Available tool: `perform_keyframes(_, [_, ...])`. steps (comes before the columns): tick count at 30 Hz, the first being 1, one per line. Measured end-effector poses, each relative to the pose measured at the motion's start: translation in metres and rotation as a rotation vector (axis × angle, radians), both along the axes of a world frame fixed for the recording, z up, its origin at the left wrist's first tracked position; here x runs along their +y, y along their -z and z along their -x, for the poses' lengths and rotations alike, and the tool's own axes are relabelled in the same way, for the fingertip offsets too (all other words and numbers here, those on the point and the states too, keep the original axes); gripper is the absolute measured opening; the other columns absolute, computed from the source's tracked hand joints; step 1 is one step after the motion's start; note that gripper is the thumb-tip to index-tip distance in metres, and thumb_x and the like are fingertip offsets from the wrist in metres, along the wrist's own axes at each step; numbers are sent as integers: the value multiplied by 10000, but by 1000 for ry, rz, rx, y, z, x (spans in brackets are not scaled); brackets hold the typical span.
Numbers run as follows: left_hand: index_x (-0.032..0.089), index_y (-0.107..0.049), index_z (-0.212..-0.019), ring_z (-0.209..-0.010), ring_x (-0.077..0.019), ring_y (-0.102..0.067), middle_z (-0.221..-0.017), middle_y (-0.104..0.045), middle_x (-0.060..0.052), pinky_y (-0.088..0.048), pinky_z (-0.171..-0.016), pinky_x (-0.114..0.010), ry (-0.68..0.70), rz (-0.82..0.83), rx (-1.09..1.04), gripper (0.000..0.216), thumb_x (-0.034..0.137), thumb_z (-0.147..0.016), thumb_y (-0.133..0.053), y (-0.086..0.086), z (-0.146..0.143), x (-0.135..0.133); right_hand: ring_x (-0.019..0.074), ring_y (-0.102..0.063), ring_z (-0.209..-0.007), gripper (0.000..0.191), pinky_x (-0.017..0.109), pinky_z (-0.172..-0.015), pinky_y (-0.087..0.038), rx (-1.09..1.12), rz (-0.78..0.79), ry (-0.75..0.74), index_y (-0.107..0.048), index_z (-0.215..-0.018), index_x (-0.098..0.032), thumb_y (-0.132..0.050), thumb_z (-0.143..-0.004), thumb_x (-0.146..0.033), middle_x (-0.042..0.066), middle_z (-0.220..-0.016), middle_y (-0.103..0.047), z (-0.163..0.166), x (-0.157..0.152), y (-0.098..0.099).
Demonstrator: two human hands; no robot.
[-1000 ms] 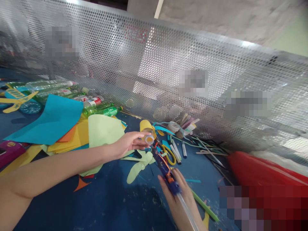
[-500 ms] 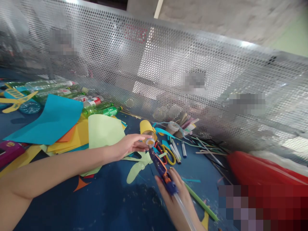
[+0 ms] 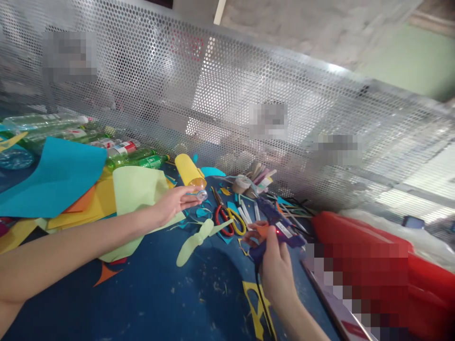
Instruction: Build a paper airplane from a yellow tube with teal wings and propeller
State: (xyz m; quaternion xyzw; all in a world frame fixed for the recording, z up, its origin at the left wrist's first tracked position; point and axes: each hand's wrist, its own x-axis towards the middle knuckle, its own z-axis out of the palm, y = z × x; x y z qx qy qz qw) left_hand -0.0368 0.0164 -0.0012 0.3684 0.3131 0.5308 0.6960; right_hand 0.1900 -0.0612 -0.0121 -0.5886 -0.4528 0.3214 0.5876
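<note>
The left hand (image 3: 175, 203) reaches far across on an outstretched arm, fingertips pinched on a small clear cap (image 3: 202, 194) beside a yellow tube (image 3: 188, 170). Nearer and to the right, the right hand (image 3: 276, 267) is clamped around a purple glue gun (image 3: 284, 230). Both are over a littered blue table (image 3: 159, 293), with a perforated metal screen (image 3: 249, 85) behind it.

The person has two bare arms and two bare hands. The left arm (image 3: 71, 251) shows a long way, from past the elbow down to the wrist, smooth, with nothing worn on it. The left hand (image 3: 173, 204) has slim fingers. Of the right arm (image 3: 302, 322) only a short bit shows, and the wrist is bare too. The right hand (image 3: 276, 271) shows its back and knuckles.
</note>
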Motion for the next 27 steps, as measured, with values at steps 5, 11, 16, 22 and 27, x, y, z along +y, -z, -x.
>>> perform_keyframes(5, [113, -629, -974, -911, -214, -660, -1052, -685, -132, -479, -920, -365, -8, -18, 21, 197, 215, -832, -539, 8, 1, 5, 133, -588, -507, 434, 208, -436, -470, 256, 268, 99, -571, -829, -173, -506, -796, -600, -16, -607, -618, -18, 17, 11])
perform_keyframes(11, [156, -598, -952, -893, -177, -658, -928, -701, -82, -465, -916, -329, 61, 0, 63, 178, 222, -786, -592, 20, 0, 7, 76, -488, -375, 359, 172, -368, -454, 498, 348, 33, -515, -750, -185, -459, -851, -524, -53, -527, -535, -30, 28, 11])
perform_keyframes(16, [167, -564, -919, -849, -158, -651, -865, -685, -63, -448, -908, -318, 78, 55, 50, 173, 218, -758, -605, 22, -2, 5, 92, -566, -453, 207, 158, -396, -495, 537, 486, -58, -569, -776, -167, -546, -841, -362, -7, -582, -599, -31, 18, 4])
perform_keyframes(22, [180, -516, -862, -813, -139, -636, -814, -653, -27, -444, -891, -302, 80, 59, 95, 184, 156, -719, -630, 18, -2, -1, 130, -655, -632, 184, 256, -630, -602, 481, 509, -130, -656, -875, -132, -703, -750, -258, 42, -806, -697, -37, -1, -1])
perform_keyframes(27, [195, -481, -891, -762, -150, -644, -771, -650, -33, -467, -861, -315, 28, 114, 101, 145, 223, -786, -575, 15, -2, -1, 152, -673, -640, 236, 266, -642, -591, 318, 597, -221, -660, -846, -130, -706, -743, -337, 55, -752, -703, -37, -2, -2])
